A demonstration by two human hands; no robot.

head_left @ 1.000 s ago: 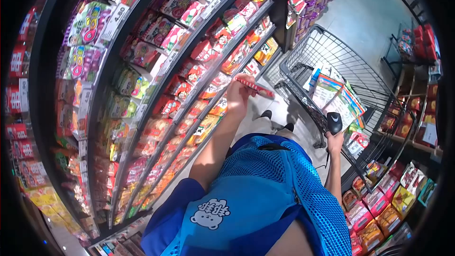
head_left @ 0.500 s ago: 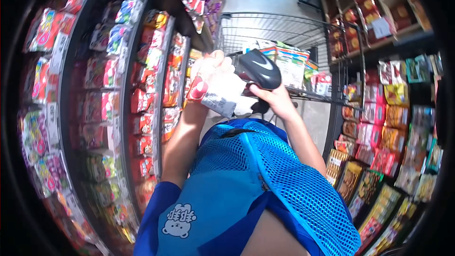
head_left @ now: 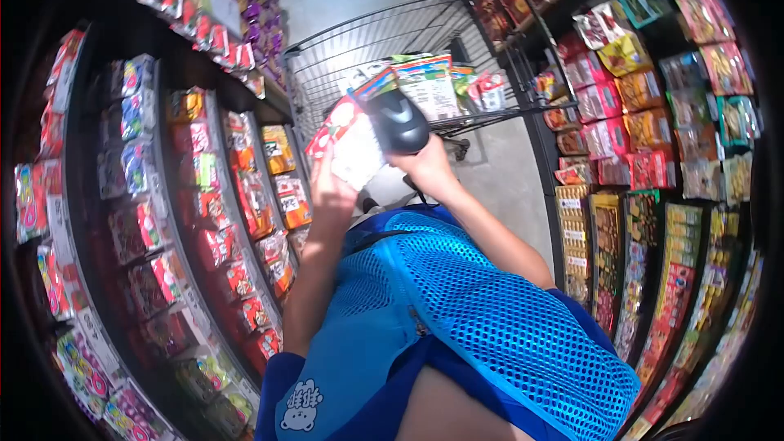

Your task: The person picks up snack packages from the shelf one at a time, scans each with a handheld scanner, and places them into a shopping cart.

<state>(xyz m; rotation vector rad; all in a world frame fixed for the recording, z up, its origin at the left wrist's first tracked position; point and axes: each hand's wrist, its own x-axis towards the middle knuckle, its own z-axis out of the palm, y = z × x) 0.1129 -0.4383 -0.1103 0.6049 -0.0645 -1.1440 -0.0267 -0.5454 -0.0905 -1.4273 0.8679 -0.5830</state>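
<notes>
My left hand (head_left: 328,189) is closed around the lower left edge of a red and white snack packet (head_left: 354,151), held up in front of my body. In my right hand (head_left: 428,167) is a black barcode scanner (head_left: 398,122), gripped by its handle, its head overlapping the packet's right side in this view. Behind both hands stands a wire shopping cart (head_left: 539,82). Several colourful bags (head_left: 426,88) with white printed backs lie in it.
Shelves of hanging candy bags (head_left: 216,204) with price strips run along my left. To the right are racks of snack packets (head_left: 645,118) and rows of boxed goods (head_left: 606,245). Grey floor (head_left: 514,167) shows between the cart and the right rack.
The packet has turned from hanging down to standing upright, its pale side facing the scanner. Both hands sit lower and further left in view, and the view itself has swung to the right.
</notes>
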